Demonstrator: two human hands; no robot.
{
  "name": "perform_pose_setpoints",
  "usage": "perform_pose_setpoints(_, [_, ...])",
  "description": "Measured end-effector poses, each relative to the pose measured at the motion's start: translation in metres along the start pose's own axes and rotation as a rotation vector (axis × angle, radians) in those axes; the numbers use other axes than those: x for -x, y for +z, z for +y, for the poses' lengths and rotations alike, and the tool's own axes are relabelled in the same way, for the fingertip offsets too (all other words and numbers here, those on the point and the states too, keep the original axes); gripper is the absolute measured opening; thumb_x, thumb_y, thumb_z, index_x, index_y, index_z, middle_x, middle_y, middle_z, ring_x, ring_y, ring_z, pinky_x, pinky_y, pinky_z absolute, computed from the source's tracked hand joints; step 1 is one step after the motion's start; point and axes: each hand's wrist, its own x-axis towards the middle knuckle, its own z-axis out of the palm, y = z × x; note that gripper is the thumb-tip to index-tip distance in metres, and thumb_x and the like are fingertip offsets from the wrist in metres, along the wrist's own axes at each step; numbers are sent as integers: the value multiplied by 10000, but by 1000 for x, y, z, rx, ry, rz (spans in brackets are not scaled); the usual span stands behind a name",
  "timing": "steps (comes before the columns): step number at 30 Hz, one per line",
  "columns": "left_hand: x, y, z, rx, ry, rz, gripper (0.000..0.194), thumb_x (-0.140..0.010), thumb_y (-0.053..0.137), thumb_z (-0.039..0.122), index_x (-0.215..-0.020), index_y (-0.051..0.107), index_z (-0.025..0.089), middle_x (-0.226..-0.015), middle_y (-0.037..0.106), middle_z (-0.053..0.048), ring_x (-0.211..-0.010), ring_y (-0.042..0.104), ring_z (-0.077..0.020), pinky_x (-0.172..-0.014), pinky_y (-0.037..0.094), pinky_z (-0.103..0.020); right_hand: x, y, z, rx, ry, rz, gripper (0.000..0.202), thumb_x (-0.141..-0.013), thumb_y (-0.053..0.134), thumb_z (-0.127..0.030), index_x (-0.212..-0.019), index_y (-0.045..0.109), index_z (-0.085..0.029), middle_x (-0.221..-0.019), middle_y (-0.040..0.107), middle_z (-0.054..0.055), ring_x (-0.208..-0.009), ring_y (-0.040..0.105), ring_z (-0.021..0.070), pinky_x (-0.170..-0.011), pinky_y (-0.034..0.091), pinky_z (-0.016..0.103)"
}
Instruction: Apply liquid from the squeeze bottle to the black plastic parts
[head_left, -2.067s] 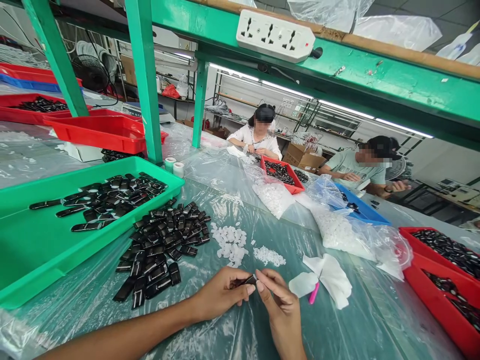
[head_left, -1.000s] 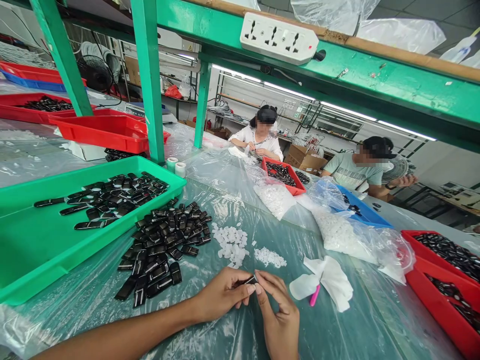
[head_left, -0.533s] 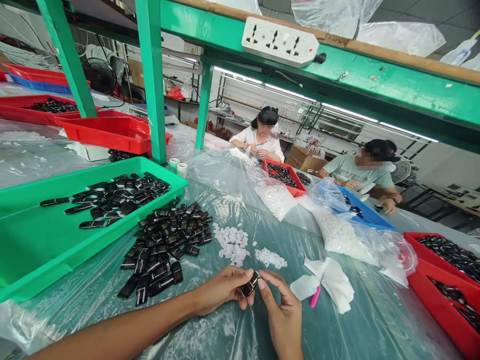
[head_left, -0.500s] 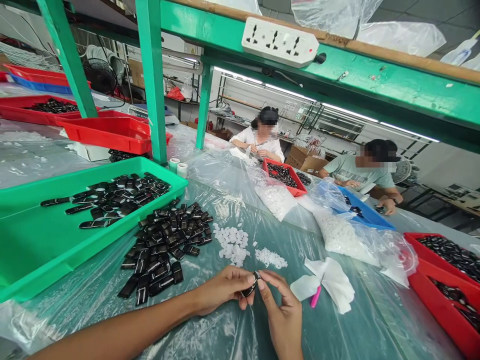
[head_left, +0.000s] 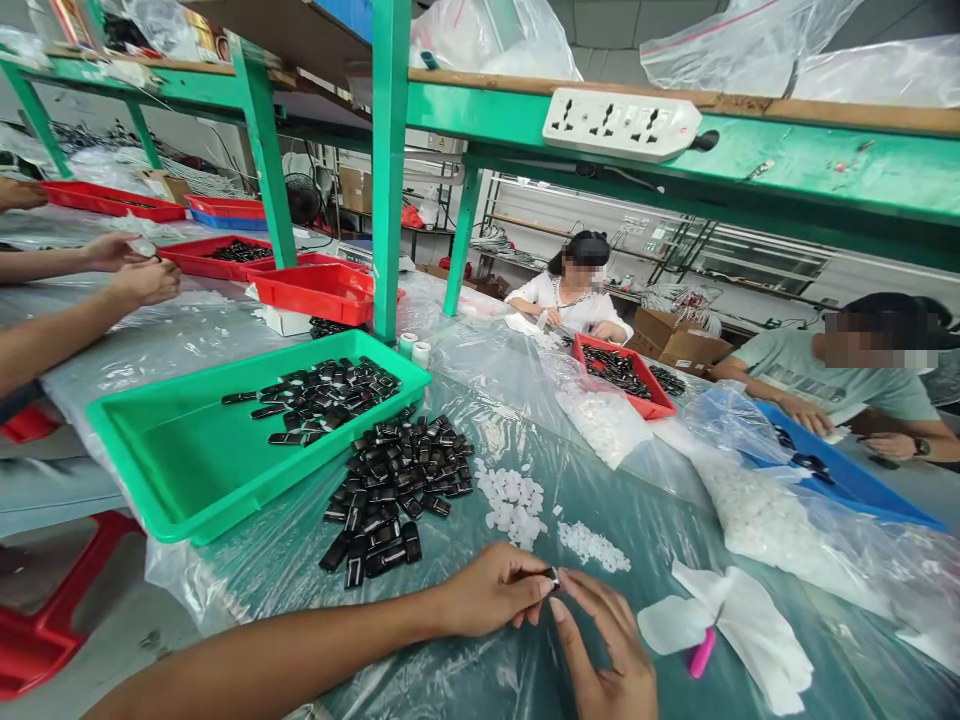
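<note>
Black piece point(head_left: 553, 579): located above the near part of the desk point(head_left: 465, 682), at the fingertips of the person's hands. Findings follow by size. Clear plastic sheeting covers the desk, and a green shelf frame point(head_left: 495, 112) stands over its far side. Green tray point(head_left: 187, 440): at left on the desk, loaded with black pieces mainly toward its right end. Clear bag point(head_left: 780, 520): lies at right, filled with white parts and resting close to a blue tray point(head_left: 847, 482). Heap of black pieces point(head_left: 405, 475): loose on the sheeting, just right of the green tray. Left hand point(head_left: 491, 592): closed, gripping the black piece between thumb and fingers. Right hand point(head_left: 615, 645): thumb and forefinger slightly parted, forefinger at the end of the piece; contact cannot be confirmed, nor whether anything small is held. Crumpled white sheet point(head_left: 769, 630): right of the right hand. White discs point(head_left: 512, 500): loosely piled between the heap and a cluster of smaller white bits point(head_left: 592, 547). Pink object point(head_left: 702, 653): lies beside the white sheet.
</note>
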Motion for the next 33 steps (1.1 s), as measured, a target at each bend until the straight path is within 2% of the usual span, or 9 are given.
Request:
perform_pose_setpoints(5, [2,-5,12,10,-109,7,473,-749,555,576,-760,616,108,-602,542,4,-473,494,-79,-499,407,-200,-8,-13,-6,101,125,-63,342,-831,524,-415,-1150,594,-317,-1180,586,40,-1084,524,289,-755,509,366])
perform_pose_setpoints(8, [8,-27,33,-92,-90,59,417,-759,586,513,-832,652,108,-663,593,-18,-544,551,-105,-559,440,-219,-12,-21,-7,75,221,-124,300,-847,498,-426,-1091,634,-318,-1158,599,36,-1069,543,270,-744,527,329])
perform_pose_setpoints(11, [18,-71,67,-319,5,276,416,-775,581,480,-961,653,115,-751,641,-42,-633,594,-150,-598,465,-245,-12,-24,-4,39,183,-165,253,-849,501,-418,-985,683,-305,-1048,644,36,-1020,569,258,-793,513,349])
perform_pose_setpoints(15, [37,-145,114,-854,73,747,525,-847,464,499,-1166,555,92,-974,658,-94,-812,613,-227,-731,476,-322,-11,-23,-3,57,143,-156,233,-842,517,-406,-949,694,-300,-990,668,32,-1033,561,272,-838,491,398])
perform_pose_setpoints(17, [48,-171,126,-1285,45,909,555,-879,444,459,-1286,432,81,-1248,514,-136,-1064,505,-300,-891,393,-404,-10,-22,-4,73,119,-168,226,-846,514,-395,-949,693,-304,-975,675,22,-1024,569,268,-876,468,422])
perform_pose_setpoints(19, [57,-184,125,-1407,14,926,626,-866,498,406,-1359,309,71,-1392,324,-172,-1235,294,-382,-989,240,-508,-10,-21,-3,87,85,-187,220,-849,514,-383,-949,692,-304,-955,682,15,-1000,585,260,-915,437,447])
perform_pose_setpoints(23, [76,-174,88,-1431,-98,629,387,-795,583,410,-1094,625,167,-1107,589,-97,-1051,519,-298,-911,391,-389,-10,-20,-1,103,42,-196,224,-853,512,-369,-957,691,-285,-944,689,23,-979,597,255,-932,418,464])
perform_pose_setpoints(27, [97,-144,36,-1468,-119,328,498,-788,567,479,-1246,507,292,-1321,454,-90,-1215,398,-318,-997,300,-456,-10,-22,0,113,55,-216,233,-857,505,-372,-972,688,-287,-951,695,23,-979,600,254,-930,426,453])
perform_pose_setpoints(33, [99,-124,3,-1496,-14,417,442,-901,397,437,-1315,420,284,-1394,371,-84,-1289,300,-295,-1056,187,-515,-11,-22,-3,133,82,-282,262,-864,483,-398,-994,687,-294,-969,694,15,-1019,586,255,-926,444,428])
